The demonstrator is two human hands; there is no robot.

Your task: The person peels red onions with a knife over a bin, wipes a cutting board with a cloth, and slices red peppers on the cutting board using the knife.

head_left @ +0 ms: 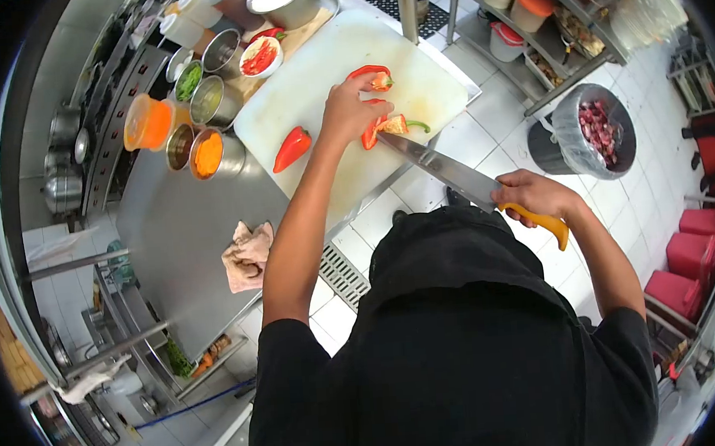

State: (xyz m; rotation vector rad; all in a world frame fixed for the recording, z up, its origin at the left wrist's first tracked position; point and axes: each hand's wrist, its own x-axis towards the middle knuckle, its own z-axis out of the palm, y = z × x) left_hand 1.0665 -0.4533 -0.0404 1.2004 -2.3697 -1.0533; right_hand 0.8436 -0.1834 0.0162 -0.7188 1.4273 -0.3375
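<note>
On the white cutting board, my left hand rests its fingers on a split red pepper. Its fingertips are at the upper piece and its thumb is at the lower piece. The lower piece shows a pale seed core and a curved green stem. My right hand is wrapped round the yellow handle of a large knife. The blade's tip touches or nearly touches the lower piece. A whole red pepper lies left of my left forearm.
Left of the board stand a bowl of red strips, a container of orange food and several other tubs. A crumpled cloth lies on the steel counter. A lined bin stands on the floor at right, near shelves.
</note>
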